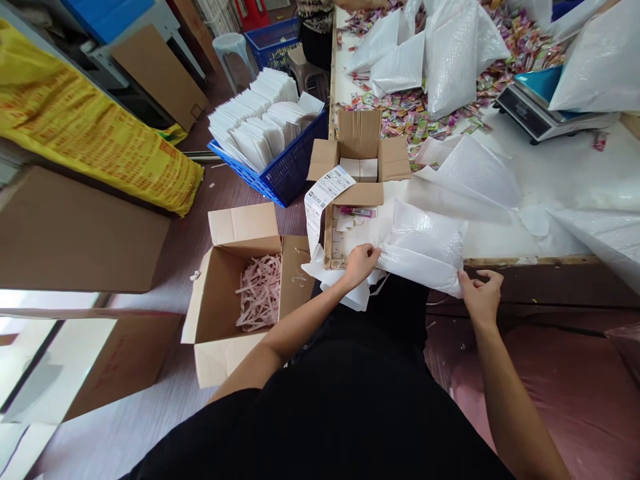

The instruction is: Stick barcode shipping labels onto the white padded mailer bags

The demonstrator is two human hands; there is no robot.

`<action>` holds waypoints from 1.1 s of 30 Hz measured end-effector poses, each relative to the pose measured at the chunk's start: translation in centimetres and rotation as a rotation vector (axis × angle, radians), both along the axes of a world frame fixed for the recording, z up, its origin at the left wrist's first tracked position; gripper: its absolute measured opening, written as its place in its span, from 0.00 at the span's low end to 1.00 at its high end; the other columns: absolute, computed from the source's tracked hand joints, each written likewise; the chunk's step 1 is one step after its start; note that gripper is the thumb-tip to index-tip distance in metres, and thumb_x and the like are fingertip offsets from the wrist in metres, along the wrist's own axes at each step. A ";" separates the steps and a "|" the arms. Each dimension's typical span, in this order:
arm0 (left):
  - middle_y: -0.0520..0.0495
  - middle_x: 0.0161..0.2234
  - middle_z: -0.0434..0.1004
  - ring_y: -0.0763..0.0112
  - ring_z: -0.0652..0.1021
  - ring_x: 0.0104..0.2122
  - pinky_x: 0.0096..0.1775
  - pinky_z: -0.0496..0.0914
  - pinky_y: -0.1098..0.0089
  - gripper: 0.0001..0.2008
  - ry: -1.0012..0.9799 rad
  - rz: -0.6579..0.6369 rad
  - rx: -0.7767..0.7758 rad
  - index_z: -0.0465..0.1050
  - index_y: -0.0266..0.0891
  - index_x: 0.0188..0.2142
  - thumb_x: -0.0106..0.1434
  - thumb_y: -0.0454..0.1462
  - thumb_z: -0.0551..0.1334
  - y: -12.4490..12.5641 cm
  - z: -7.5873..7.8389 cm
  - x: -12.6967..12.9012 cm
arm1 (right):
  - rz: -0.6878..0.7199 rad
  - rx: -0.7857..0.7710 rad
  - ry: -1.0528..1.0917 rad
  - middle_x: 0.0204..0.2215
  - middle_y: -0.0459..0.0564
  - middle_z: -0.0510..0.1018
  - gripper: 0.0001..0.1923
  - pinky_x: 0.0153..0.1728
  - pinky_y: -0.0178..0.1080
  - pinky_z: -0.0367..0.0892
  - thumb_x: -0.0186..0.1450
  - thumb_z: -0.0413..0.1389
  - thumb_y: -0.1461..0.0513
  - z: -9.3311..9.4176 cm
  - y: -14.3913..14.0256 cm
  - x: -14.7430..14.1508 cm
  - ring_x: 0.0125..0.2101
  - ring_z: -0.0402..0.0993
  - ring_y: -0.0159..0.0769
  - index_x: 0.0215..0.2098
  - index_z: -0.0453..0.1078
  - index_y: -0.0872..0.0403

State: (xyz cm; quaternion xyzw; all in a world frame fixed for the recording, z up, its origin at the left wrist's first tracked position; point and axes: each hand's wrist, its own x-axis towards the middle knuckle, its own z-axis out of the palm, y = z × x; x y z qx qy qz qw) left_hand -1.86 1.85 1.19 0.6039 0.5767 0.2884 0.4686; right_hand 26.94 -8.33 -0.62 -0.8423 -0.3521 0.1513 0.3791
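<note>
A white bubble mailer (pixel 427 233) lies at the table's front edge, its near flap hanging toward me. My left hand (pixel 362 264) pinches the left corner of that flap between thumb and fingers. At the opposite corner, my right hand (pixel 482 293) grips the edge with thumb and forefinger, its other fingers loosely curled. Left of the mailer, a strip of printed shipping labels (pixel 325 193) drapes from a small open carton (pixel 359 193) on the table. Beside the carton's near side sits a small pink packet (pixel 358 211).
A blue basket (pixel 285 177) full of white mailers stands left of the table. Below it, an open box (pixel 213 300) holds pink paper strips. A scale (pixel 545 117), bulging white mailers (pixel 453 60) and scattered colourful packets (pixel 415 127) occupy the table's far side. Another person (pixel 316 27) is at the back.
</note>
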 end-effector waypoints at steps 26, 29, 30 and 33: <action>0.49 0.31 0.77 0.70 0.75 0.32 0.38 0.70 0.70 0.20 -0.490 0.174 0.170 0.70 0.38 0.31 0.51 0.49 0.73 4.3 3.6 -14.7 | 0.714 0.042 0.823 0.43 0.54 0.81 0.27 0.48 0.48 0.71 0.63 0.62 0.49 7.5 0.4 -21.2 0.42 0.79 0.42 0.55 0.67 0.52; 0.47 0.33 0.78 0.69 0.76 0.35 0.40 0.70 0.69 0.17 -0.524 0.091 0.273 0.73 0.38 0.31 0.55 0.48 0.72 -0.6 6.0 -12.2 | 0.709 0.345 0.434 0.50 0.54 0.78 0.37 0.49 0.48 0.71 0.61 0.65 0.53 10.2 3.3 -21.1 0.46 0.76 0.41 0.64 0.56 0.48; 0.47 0.34 0.78 0.68 0.76 0.36 0.42 0.70 0.68 0.17 -0.534 0.068 0.277 0.73 0.38 0.30 0.55 0.47 0.72 -1.8 6.3 -11.5 | 0.726 0.399 0.338 0.49 0.53 0.78 0.34 0.47 0.46 0.71 0.62 0.64 0.54 10.7 4.1 -21.0 0.44 0.76 0.40 0.62 0.58 0.47; 0.45 0.36 0.80 0.64 0.78 0.40 0.46 0.70 0.64 0.18 -0.649 0.013 0.127 0.74 0.37 0.31 0.54 0.49 0.72 -3.4 6.1 -10.3 | 0.788 0.466 0.103 0.41 0.49 0.79 0.13 0.40 0.42 0.72 0.66 0.59 0.56 10.8 5.5 -20.8 0.36 0.75 0.36 0.48 0.70 0.49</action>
